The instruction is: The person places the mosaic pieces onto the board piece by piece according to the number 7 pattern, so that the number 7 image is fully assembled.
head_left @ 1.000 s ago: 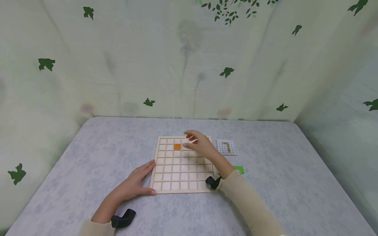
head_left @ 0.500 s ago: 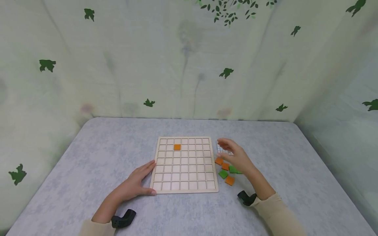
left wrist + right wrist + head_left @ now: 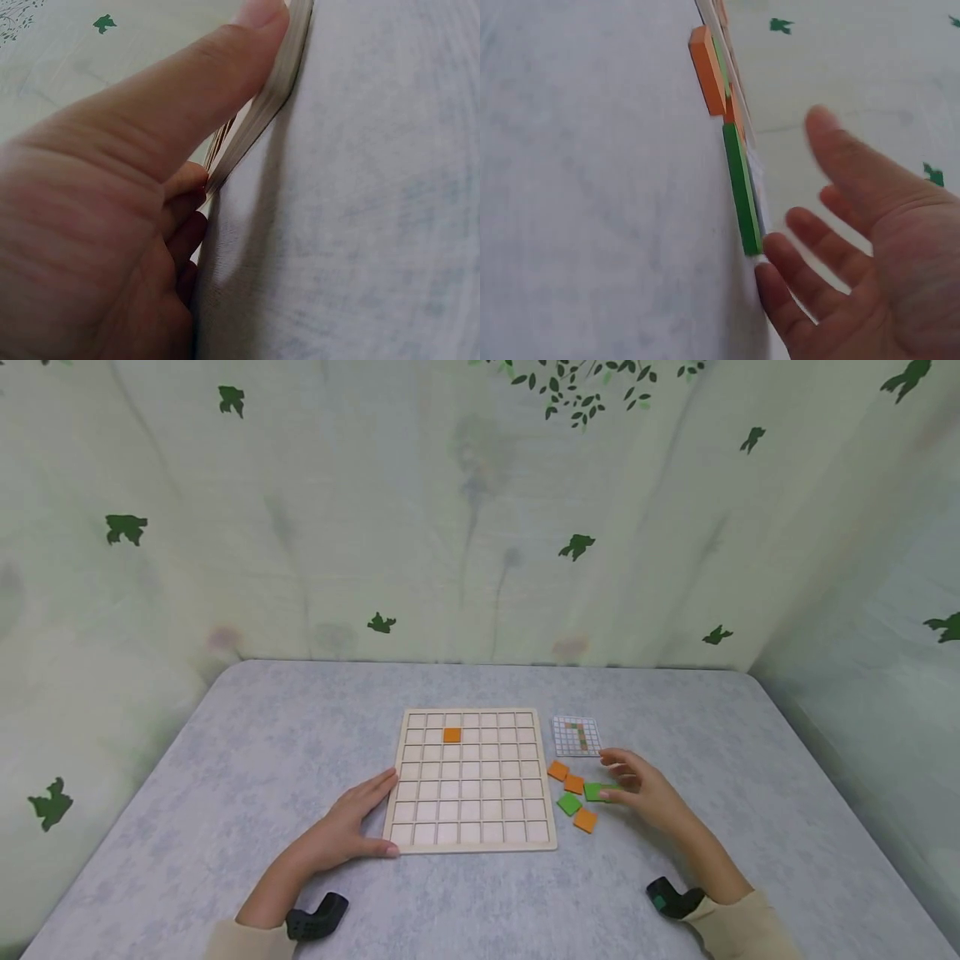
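Observation:
A pale wooden grid board [image 3: 470,789] lies on the table with one orange square tile [image 3: 452,735] in its second row from the back. At its left side, my left hand [image 3: 342,825] touches the edge with relaxed fingers, the thumb at the near corner. Right of the board, my right hand [image 3: 651,795] hovers by the green tiles [image 3: 594,792], partly covering them; thumb and fingers stand apart in the right wrist view, with nothing between them. Close by lie another green tile [image 3: 569,804] and several orange tiles [image 3: 585,820].
A small card [image 3: 564,743] printed with a grid and a coloured pattern lies behind the loose tiles. The grey-blue table [image 3: 300,710] reaches back to a pale curtain [image 3: 420,527] with leaf and bird prints. Each wrist wears a black camera [image 3: 318,917].
My right hand has moved from above the board, past the card, to the green tiles on the right, uncovering the loose tiles. The left hand has stayed at the board's edge.

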{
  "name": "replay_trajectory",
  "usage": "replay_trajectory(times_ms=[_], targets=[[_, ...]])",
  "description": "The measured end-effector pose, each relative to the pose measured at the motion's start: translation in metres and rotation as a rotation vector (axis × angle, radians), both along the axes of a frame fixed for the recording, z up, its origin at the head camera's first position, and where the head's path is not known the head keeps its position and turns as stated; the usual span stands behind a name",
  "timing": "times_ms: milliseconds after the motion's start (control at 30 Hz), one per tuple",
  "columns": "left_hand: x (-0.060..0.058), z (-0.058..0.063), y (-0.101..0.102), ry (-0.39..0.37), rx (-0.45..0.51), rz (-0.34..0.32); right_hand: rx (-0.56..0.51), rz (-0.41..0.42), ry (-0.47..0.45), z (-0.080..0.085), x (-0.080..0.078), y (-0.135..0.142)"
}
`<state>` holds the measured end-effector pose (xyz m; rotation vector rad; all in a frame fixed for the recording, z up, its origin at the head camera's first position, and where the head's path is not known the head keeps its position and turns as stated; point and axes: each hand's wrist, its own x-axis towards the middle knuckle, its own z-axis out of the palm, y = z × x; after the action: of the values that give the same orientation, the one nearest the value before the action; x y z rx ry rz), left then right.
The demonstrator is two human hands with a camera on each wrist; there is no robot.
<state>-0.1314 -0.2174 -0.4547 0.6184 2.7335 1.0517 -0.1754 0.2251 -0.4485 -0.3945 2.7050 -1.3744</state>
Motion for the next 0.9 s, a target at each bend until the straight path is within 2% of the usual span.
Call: replay_trajectory(times_ms=[267, 467, 633, 900], targets=[[0.000, 0.000, 0.001, -0.001, -0.001, 0.002, 0.070, 0.069, -0.032, -0.007, 0.002, 0.018], [0.000, 0.000, 0.001, -0.007, -0.003, 0.005, 0.125, 0.028, -0.038, -0.005, 0.003, 0.015], [0.000, -0.001, 0.001, -0.015, -0.005, 0.004, 0.114, 0.026, -0.037, -0.001, 0.004, 0.015], [0.000, -0.001, 0.001, -0.026, -0.004, 0.008, 0.096, 0.030, 0.069, 0.018, -0.003, 0.001]])
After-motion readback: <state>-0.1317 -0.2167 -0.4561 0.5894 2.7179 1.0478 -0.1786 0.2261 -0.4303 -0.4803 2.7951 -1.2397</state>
